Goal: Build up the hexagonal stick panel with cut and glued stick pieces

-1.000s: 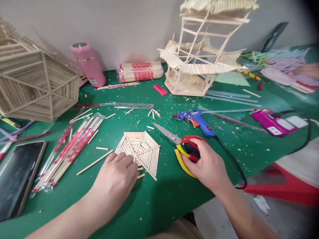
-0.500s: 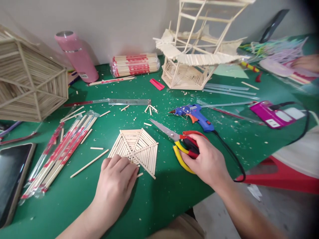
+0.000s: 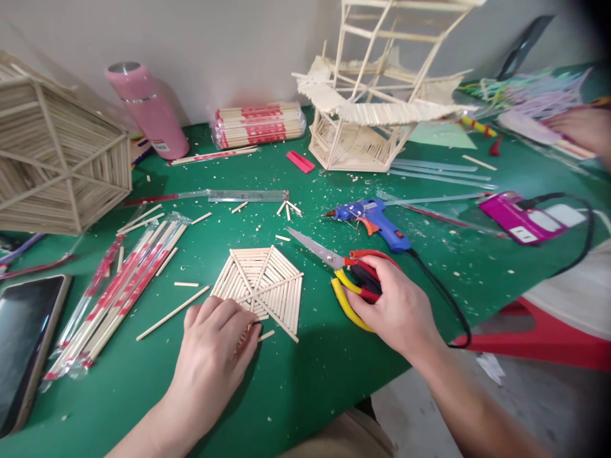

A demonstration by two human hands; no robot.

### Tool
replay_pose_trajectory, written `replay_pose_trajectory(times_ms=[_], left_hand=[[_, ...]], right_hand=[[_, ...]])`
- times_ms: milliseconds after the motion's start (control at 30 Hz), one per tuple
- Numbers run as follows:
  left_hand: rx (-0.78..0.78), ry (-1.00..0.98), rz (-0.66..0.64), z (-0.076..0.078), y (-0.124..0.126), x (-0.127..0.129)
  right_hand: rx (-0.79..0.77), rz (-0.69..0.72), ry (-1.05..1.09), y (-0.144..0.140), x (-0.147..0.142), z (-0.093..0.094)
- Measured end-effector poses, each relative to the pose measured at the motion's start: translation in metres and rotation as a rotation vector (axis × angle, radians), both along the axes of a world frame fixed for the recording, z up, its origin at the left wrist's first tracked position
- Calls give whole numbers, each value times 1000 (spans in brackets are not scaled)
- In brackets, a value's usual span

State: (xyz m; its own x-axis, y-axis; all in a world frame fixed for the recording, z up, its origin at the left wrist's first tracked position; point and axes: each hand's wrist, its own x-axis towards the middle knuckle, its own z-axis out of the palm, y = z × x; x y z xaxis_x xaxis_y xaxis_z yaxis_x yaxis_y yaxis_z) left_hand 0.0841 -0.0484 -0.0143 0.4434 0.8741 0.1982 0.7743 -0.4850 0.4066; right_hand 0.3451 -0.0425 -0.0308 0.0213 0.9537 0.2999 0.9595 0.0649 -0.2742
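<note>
A six-sided panel of thin wooden sticks [image 3: 281, 299] lies flat on the green table, its spokes crossing near the middle. My left hand [image 3: 210, 343] is closed at the panel's lower left corner, fingers curled over the sticks and thumb below; the fingers cover that corner. Beside the thumb lies a short stick piece [image 3: 266, 336]. My right hand [image 3: 398, 305] grips a pair of scissors [image 3: 329, 256] with red, yellow and black handles. Their blades are together and point up and left, to the right of the panel.
Behind the scissors lies a blue glue gun [image 3: 372, 219] with its cord. Stick frame [image 3: 353, 146], pink bottle [image 3: 147, 111] and bundled chopsticks [image 3: 258, 124] stand at the back. Left are wrapped chopsticks [image 3: 128, 286], a phone [image 3: 33, 350] and a large stick structure [image 3: 62, 152]. Another person's hand [image 3: 582, 130] is far right.
My left hand has shifted slightly left, and a gap now shows between its thumb and fingers. My right hand and the scissors stay in place. The other person's hand has moved.
</note>
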Motion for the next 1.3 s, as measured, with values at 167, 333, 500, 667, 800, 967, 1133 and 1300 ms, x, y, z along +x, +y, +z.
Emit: replay_pose_trajectory(times_ms=[167, 333, 500, 667, 800, 967, 1133, 1300], left_hand=[[-1, 28, -28, -1, 1, 5], [-16, 84, -76, 0, 3, 6], [-48, 178, -104, 4, 8, 10], [-36, 73, -89, 13, 18, 10], [49, 157, 25, 25, 44, 0], [80, 235, 172, 26, 93, -12], [57, 336, 210, 13, 119, -11], [47, 359, 195, 2, 124, -9]], right_hand=[[-15, 4, -1, 0, 0, -1], [1, 23, -8, 0, 0, -1], [27, 30, -26, -1, 2, -2], [59, 44, -46, 1, 2, -3], [61, 44, -55, 2, 2, -2], [63, 45, -40, 0, 2, -2], [54, 46, -29, -1, 2, -1], [60, 54, -32, 0, 2, -1]])
